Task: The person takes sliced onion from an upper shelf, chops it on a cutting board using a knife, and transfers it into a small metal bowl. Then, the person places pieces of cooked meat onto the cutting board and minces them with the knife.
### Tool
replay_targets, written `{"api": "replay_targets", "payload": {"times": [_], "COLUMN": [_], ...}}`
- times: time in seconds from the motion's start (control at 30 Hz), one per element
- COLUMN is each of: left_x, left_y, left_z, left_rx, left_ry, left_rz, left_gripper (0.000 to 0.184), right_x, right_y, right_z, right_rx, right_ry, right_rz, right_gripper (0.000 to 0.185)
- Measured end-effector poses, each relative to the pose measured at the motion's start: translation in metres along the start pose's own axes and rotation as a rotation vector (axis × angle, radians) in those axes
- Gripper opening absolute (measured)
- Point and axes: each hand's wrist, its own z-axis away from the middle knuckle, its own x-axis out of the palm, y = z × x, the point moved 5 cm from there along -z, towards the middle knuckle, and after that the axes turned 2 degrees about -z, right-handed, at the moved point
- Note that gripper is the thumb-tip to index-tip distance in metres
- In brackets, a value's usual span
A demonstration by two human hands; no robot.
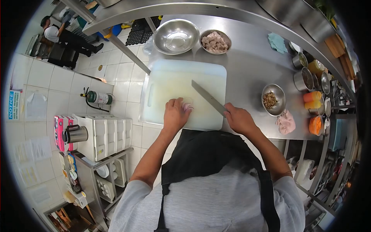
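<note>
My right hand (237, 119) is closed round the handle of a large knife (208, 97), whose blade slants up and left over the white cutting board (162, 81). My left hand (176, 114) rests on the board, its fingers against sliced onion (188, 106) with purple edges. Whether those fingers grip the onion or only lie on it is hard to make out. The blade is apart from the onion, to its right.
Behind the board stand an empty steel bowl (176, 36) and a bowl of raw meat (215, 42). To the right are a bowl of brown pieces (270, 99), a pink cloth (286, 122) and several containers. A shelf edge (216, 9) crosses above. Another person (58, 34) is far left.
</note>
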Motion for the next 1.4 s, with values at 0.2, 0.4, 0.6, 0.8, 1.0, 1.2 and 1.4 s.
{"api": "replay_targets", "payload": {"times": [0.2, 0.4, 0.6, 0.8, 1.0, 1.2, 1.4], "left_x": [0.004, 0.004, 0.007, 0.007, 0.012, 0.016, 0.020], "left_y": [-0.012, -0.008, -0.006, -0.004, -0.008, -0.007, -0.004], "left_z": [-0.007, -0.008, -0.008, -0.006, -0.006, -0.005, -0.004], "left_rx": [0.001, -0.016, -0.035, -0.009, -0.064, -0.117, -0.018], "left_ry": [-0.100, -0.033, -0.028, 0.086, 0.101, 0.120, 0.153], "left_rz": [0.022, 0.042, 0.020, 0.025, 0.049, 0.022, 0.064], "left_gripper": [0.048, 0.038, 0.035, 0.026, 0.020, 0.017, 0.009], "right_x": [-0.003, 0.005, 0.004, 0.002, -0.001, 0.000, -0.004], "right_y": [-0.027, -0.021, -0.017, -0.017, -0.015, -0.016, -0.017], "right_z": [-0.009, -0.023, -0.019, -0.019, -0.020, -0.022, -0.028], "right_rx": [-0.213, -0.244, -0.269, -0.284, -0.301, -0.349, -0.333], "right_ry": [0.014, -0.050, -0.050, -0.049, -0.052, -0.031, -0.061], "right_rz": [0.126, 0.224, 0.228, 0.234, 0.250, 0.225, 0.249], "right_gripper": [0.022, 0.020, 0.020, 0.021, 0.020, 0.019, 0.016]}}
